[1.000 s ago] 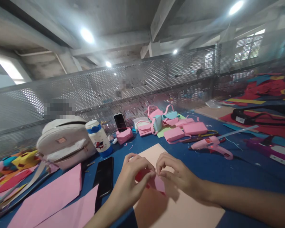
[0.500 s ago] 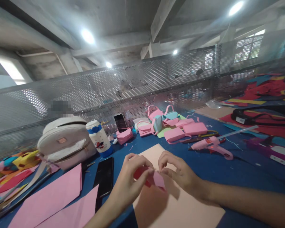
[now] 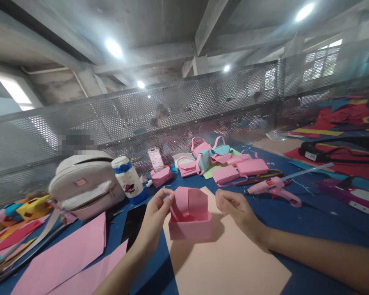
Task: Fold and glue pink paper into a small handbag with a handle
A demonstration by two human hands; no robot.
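My left hand [image 3: 155, 213] pinches the upper left edge of a folded pink paper bag [image 3: 190, 213] and holds it up over a peach paper sheet [image 3: 224, 262] on the blue table [image 3: 295, 221]. The bag's open flap faces me. Just right of the bag, my right hand [image 3: 235, 209] hovers with its fingers loosely curled, and nothing is in it.
A black phone [image 3: 133, 223] lies left of my hands beside pink paper sheets [image 3: 64, 256]. Behind them stand a white pouch [image 3: 84, 184], a bottle [image 3: 127, 178], a lit phone [image 3: 156, 159], several finished pink bags [image 3: 230, 166] and a pink glue gun [image 3: 273, 188]. Metal mesh [image 3: 184, 106] fences the table's far edge.
The small folded pink piece held between both hands has been opened out and raised as a bag shape. My right hand has let go and moved right. The propped phone's screen lit up.
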